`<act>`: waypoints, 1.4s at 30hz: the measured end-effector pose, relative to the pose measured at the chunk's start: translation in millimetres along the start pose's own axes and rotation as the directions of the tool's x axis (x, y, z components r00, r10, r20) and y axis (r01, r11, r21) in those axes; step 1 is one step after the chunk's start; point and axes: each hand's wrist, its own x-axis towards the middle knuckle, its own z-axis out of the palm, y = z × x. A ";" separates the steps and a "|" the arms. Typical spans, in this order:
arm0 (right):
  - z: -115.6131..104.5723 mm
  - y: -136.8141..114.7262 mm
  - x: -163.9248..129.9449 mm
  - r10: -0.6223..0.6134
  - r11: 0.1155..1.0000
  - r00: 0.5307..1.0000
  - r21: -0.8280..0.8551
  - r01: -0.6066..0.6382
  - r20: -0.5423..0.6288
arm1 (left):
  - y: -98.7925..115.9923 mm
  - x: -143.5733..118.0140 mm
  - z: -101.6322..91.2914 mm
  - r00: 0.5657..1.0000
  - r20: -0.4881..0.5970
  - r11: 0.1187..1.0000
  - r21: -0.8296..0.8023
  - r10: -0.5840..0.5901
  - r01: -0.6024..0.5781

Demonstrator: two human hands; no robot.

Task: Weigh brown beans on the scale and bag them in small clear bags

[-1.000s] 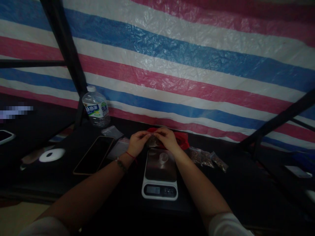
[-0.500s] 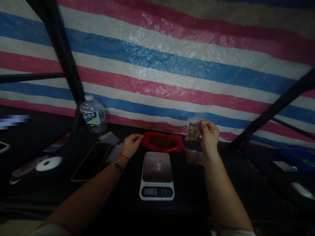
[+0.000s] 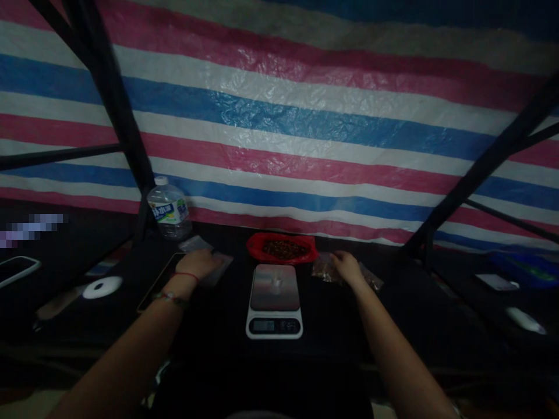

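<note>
Both hands (image 3: 198,263) (image 3: 346,265) lowered onto bags (image 3: 325,267)

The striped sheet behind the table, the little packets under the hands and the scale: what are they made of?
The striped sheet looks like woven plastic tarpaulin: glossy and crinkled. The packets by the right hand and those under the left hand seem thin clear plastic film. The scale looks like white plastic with a smooth, reflective top, possibly glass or steel.

Red tray (image 3: 257,247) (striped tarp (image 3: 305,128) behind)
</note>
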 end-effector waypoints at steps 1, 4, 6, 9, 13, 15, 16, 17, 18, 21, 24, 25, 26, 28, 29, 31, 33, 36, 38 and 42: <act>3.2 1.7 0.2 -0.024 0.994 1.000 -0.103 0.025 0.019 | 1.6 -7.8 2.9 0.999 0.031 0.997 0.071 -0.013 0.011; 6.8 1.6 0.2 -0.089 0.967 0.996 -0.241 0.080 -0.025 | 8.4 -22.9 10.4 0.998 0.057 0.988 0.152 -0.022 0.013; 4.2 -3.8 -0.9 -0.136 0.969 0.984 -0.222 0.108 -0.116 | 9.7 -25.6 14.1 0.997 0.072 0.985 0.170 -0.024 0.011; -2.5 -20.9 -4.7 -0.228 0.971 0.929 -0.141 0.194 -0.291 | 5.1 -23.5 20.8 1.000 0.029 0.977 0.212 -0.011 0.005; -2.6 -56.8 -12.1 -0.365 0.925 0.846 -0.046 0.378 -0.388 | -2.8 -20.3 32.7 0.997 -0.066 0.979 0.203 0.046 -0.032; 3.8 -75.9 -15.2 -0.428 0.888 0.820 -0.008 0.459 -0.379 | -5.1 -19.5 37.7 0.994 -0.089 0.983 0.179 0.063 -0.047; 8.2 -84.7 -16.4 -0.448 0.874 0.812 0.011 0.487 -0.373 | -6.2 -19.0 39.6 0.991 -0.101 0.984 0.165 0.084 -0.067; 13.1 -92.6 -17.5 -0.461 0.861 0.808 0.034 0.507 -0.367 | -7.5 -18.5 40.8 0.987 -0.114 0.984 0.148 0.117 -0.100; 18.3 -99.5 -18.5 -0.471 0.850 0.806 0.061 0.524 -0.359 | -9.0 -17.9 41.3 0.979 -0.127 0.982 0.127 0.159 -0.143; 33.5 -113.9 -21.0 -0.458 0.832 0.819 0.158 0.532 -0.346 | -11.9 -15.5 37.3 0.938 -0.194 0.958 0.047 0.286 -0.283; 46.7 -122.9 -21.5 -0.430 0.821 0.849 0.258 0.509 -0.306 | -2.6 -13.1 27.4 0.860 -0.322 0.906 -0.017 0.396 -0.423; 50.5 -125.8 -20.8 -0.437 0.813 0.859 0.292 0.505 -0.267 | 5.2 -12.6 24.0 0.820 -0.358 0.874 -0.022 0.446 -0.485; 54.1 -129.0 -19.6 -0.455 0.800 0.865 0.329 0.502 -0.212 | 15.4 -12.1 21.1 0.770 -0.387 0.831 -0.016 0.507 -0.556; 60.6 -135.9 -16.1 -0.501 0.779 0.863 0.405 0.479 -0.058 | 41.3 -11.4 17.8 0.653 -0.343 0.698 0.012 0.675 -0.716; 63.5 -139.2 -14.2 -0.516 0.775 0.856 0.441 0.454 0.026 | 55.5 -10.9 17.6 0.597 -0.325 0.637 0.021 0.733 -0.770; 68.5 -144.3 -10.9 -0.525 0.779 0.830 0.498 0.381 0.186 | 82.1 -9.0 20.3 0.518 -0.310 0.552 0.030 0.798 -0.833; 72.3 -146.0 -9.6 -0.499 0.804 0.819 0.506 0.314 0.283 | 101.9 -5.3 26.5 0.469 -0.305 0.499 0.024 0.829 -0.866; 74.7 -143.2 -13.0 -0.437 0.838 0.855 0.472 0.274 0.279 | 114.8 1.3 37.7 0.400 -0.298 0.427 0.027 0.867 -0.904; 74.7 -140.7 -17.8 -0.422 0.840 0.871 0.469 0.272 0.250 | 115.7 4.1 43.5 0.372 -0.302 0.401 0.035 0.878 -0.916; 76.5 -138.5 -25.9 -0.398 0.868 0.887 0.408 0.282 0.234 | 114.5 2.4 49.8 0.376 -0.299 0.404 0.036 0.877 -0.914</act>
